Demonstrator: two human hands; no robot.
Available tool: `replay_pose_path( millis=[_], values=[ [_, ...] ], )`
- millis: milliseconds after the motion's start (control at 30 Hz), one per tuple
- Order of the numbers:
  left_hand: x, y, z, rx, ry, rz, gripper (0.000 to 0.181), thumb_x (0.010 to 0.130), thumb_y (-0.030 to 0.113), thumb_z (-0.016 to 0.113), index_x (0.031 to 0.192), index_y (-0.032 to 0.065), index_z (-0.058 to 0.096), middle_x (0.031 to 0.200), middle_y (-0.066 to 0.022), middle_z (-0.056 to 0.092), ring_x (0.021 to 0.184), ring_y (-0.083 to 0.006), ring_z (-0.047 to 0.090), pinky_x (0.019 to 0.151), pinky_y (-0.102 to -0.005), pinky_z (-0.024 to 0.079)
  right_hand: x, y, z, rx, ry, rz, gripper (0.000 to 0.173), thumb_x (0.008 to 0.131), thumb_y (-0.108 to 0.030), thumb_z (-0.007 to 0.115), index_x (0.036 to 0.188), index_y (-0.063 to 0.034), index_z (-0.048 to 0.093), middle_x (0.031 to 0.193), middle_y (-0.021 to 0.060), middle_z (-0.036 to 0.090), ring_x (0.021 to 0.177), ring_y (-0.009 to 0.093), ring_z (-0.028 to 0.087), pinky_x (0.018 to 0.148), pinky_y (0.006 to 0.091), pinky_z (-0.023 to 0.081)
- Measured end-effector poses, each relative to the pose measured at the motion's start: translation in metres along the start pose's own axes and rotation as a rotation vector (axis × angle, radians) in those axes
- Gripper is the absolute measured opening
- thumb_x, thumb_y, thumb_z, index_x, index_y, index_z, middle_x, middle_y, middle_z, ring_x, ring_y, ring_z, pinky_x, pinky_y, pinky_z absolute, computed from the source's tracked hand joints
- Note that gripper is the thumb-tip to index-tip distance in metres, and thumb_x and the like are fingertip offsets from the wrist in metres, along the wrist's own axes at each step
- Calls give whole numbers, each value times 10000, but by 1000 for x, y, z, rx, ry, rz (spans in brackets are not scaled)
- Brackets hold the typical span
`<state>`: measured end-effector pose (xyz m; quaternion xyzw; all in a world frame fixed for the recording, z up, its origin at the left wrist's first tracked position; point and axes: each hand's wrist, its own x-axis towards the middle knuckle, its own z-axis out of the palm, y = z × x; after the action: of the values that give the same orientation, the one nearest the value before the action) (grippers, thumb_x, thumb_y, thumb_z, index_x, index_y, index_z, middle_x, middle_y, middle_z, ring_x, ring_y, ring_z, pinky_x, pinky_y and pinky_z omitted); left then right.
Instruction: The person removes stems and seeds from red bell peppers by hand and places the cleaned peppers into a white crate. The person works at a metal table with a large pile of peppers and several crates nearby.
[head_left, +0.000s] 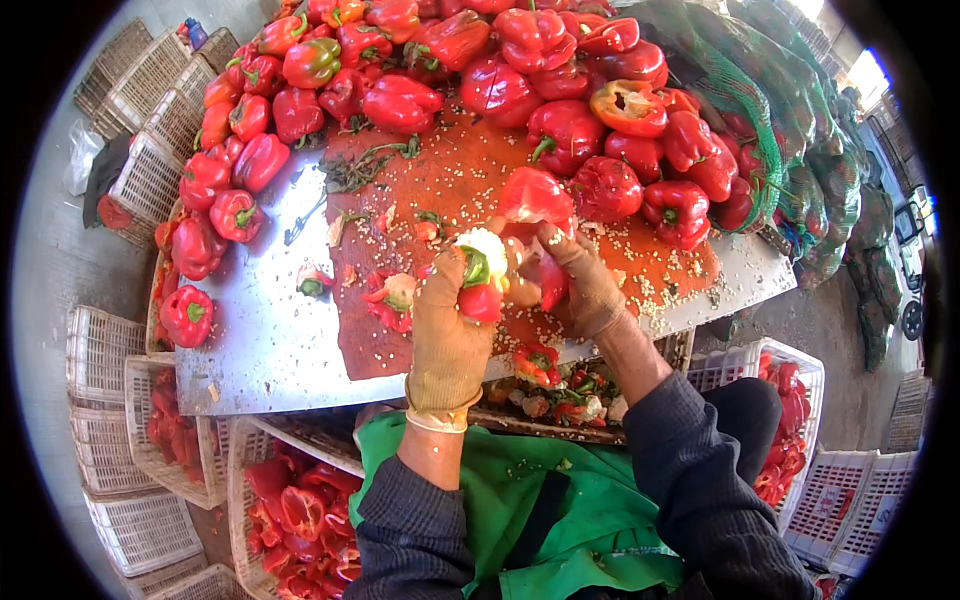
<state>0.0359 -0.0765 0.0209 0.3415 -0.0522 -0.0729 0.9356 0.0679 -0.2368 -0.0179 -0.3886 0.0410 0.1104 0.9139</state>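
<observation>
My left hand, in a tan knit glove, is closed around a red pepper's core with green stem and pale seeds. Beside it my right hand, gloved too, grips an opened red bell pepper whose pale inside faces me. Both hands are over a red, seed-strewn mat on a metal table. Whether a knife is in either hand cannot be seen. Cut stem ends lie left of my left hand, and whole red bell peppers are heaped along the far side.
Green mesh sacks of peppers stand at the right. A plastic crate of opened peppers is at lower left, another crate at lower right. Below the table's near edge sits a bin of trimmings. Stacked crates line the left.
</observation>
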Motion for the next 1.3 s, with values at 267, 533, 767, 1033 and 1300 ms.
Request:
replay_pose_path(
  millis=[267,533,767,1033,1300],
  values=[
    [0,8,-2,650,104,-10,200,961,157,559,1065,-3,622,941,-49,660,862,-177,627,721,-304,486,26,-56,3,-1571,217,-1014,525,820,-214,725,1290,-60,548,1149,193,637,1048,294,639,873,384,519],
    [6,-11,-3,727,278,-105,204,928,206,653,1053,52,608,855,6,624,716,-80,571,603,-254,480,45,-67,35,-1034,121,-245,505,830,-264,729,1231,7,584,1026,133,687,933,210,652,813,329,524],
    [-27,-35,-98,1679,51,487,267,955,135,528,1192,31,593,1080,-98,677,972,-263,625,835,-383,493,-5,-55,156,-857,-689,-473,640,770,-292,792,1288,-7,545,1068,156,669,985,259,654,849,350,538],
    [6,-15,-6,1016,213,61,330,853,82,684,1154,-10,583,987,-147,683,872,-216,662,740,-336,519,122,-52,90,-1372,-80,-695,392,765,-254,730,1068,-11,675,959,211,695,936,343,680,844,393,534],
    [0,4,-18,1582,-50,107,829,687,370,854,1340,12,490,1019,-167,644,909,-351,657,755,-391,545,225,-27,106,-1800,-53,-548,778,743,-252,760,1420,-53,433,1387,250,469,1265,391,489,1054,420,428]
  ],
)
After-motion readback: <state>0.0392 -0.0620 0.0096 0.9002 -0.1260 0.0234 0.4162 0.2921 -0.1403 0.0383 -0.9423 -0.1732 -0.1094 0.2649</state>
